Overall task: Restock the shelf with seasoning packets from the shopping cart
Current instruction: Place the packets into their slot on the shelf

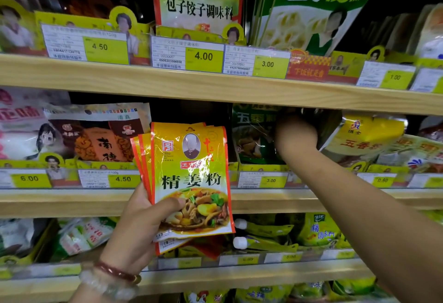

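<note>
The wooden shelf [215, 96] fills the view in tiers, its middle tier running from nine o'clock to three o'clock with a dark, unfilled gap just above centre, between the brown packets [100, 139] at ten o'clock and the green packets [254, 139] at two o'clock. The right hand [296, 134] reaches deep into that tier at two o'clock among the green packets; its fingers are hidden behind them, so I cannot tell whether they are spread or holding anything. Near centre, the left hand [143, 226] holds a fanned bunch of yellow seasoning packets [191, 178] upright in front of the gap, thumb pressed across the front packet's lower edge and fingers curled behind, pinching the bunch at its seven o'clock corner. These look light, thin and floppy, with glossy film that probably slides packet against packet; a pinch low down lets the tops splay. A hold across the flat middle, or along the stiffer sealed edge, would likely keep them squared for sliding in
</note>
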